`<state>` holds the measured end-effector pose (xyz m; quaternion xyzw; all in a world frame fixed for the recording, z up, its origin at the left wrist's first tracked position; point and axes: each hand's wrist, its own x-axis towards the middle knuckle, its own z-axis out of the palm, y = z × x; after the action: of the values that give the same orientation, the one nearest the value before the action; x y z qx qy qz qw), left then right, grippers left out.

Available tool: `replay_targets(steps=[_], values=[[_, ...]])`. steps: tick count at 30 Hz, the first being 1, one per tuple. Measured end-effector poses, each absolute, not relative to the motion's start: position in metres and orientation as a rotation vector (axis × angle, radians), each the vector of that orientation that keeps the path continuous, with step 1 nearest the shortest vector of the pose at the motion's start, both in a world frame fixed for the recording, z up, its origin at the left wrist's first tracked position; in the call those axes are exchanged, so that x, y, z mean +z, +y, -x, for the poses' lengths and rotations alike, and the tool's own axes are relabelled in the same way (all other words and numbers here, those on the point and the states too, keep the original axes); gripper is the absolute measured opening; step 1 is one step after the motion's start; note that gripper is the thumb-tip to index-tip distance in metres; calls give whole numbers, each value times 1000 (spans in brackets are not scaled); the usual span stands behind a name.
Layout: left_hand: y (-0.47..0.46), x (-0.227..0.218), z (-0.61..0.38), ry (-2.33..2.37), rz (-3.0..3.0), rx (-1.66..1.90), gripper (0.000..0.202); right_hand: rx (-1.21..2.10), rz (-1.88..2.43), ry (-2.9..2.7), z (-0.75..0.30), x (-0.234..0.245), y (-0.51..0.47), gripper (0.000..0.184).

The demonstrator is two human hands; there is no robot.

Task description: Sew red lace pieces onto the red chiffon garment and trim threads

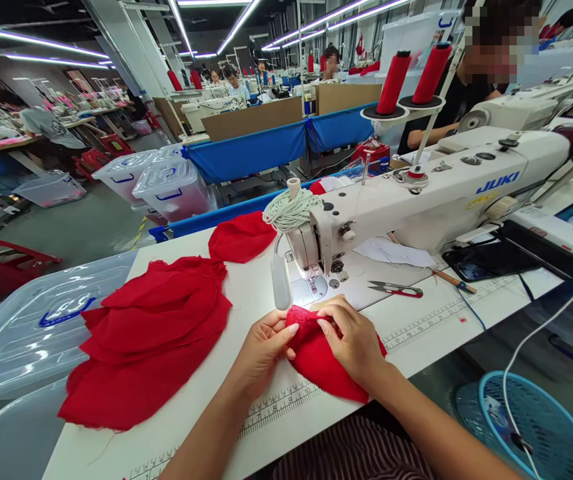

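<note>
A piece of red fabric (pixel 324 363) is held in front of the sewing machine (pixel 391 187), just short of its needle area. My left hand (pixel 266 347) pinches the fabric's upper left edge between thumb and fingers. My right hand (pixel 349 333) grips the upper edge a little farther right, its thumb pressed on the cloth. The lower part of the cloth hangs down over the ruler marks on the table. Thread snips (pixel 396 289) with red handles lie to the right of my right hand.
A pile of red fabric pieces (pixel 151 340) lies on the left of the table, a smaller red piece (pixel 241 237) behind it. Clear lidded bins (pixel 31 320) stand at the left. A blue basket (pixel 491 400) stands lower right. A person in black (pixel 466 93) sits beyond the machine.
</note>
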<state>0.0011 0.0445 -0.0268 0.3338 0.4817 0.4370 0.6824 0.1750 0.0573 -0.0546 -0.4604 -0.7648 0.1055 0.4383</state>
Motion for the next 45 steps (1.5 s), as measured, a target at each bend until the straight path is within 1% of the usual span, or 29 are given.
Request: replay_targets(steps=[4, 13, 21, 31, 38, 41, 43, 45], values=[[46, -26, -2, 1099, -761, 1000, 28, 245, 1135, -1891, -175, -54, 57, 12], [45, -29, -1, 1107, -701, 1075, 24, 251, 1121, -1893, -174, -55, 55, 12], [46, -28, -4, 1059, -742, 1055, 18, 315, 1109, -1869, -174, -53, 53, 9], [45, -26, -4, 1031, -707, 1072, 18, 353, 1075, -1839, -176, -48, 52, 10], [44, -26, -2, 1057, -770, 1050, 21, 302, 1089, -1851, -178, -48, 51, 12], [41, -24, -1, 1116, -931, 947, 25, 271, 1086, -1886, -184, -39, 52, 13], [38, -22, -1, 1120, -1038, 859, 28, 345, 1049, -1945, -188, -28, 55, 15], [37, -19, -1, 1101, -1104, 835, 27, 563, 988, -2038, -191, -17, 59, 20]])
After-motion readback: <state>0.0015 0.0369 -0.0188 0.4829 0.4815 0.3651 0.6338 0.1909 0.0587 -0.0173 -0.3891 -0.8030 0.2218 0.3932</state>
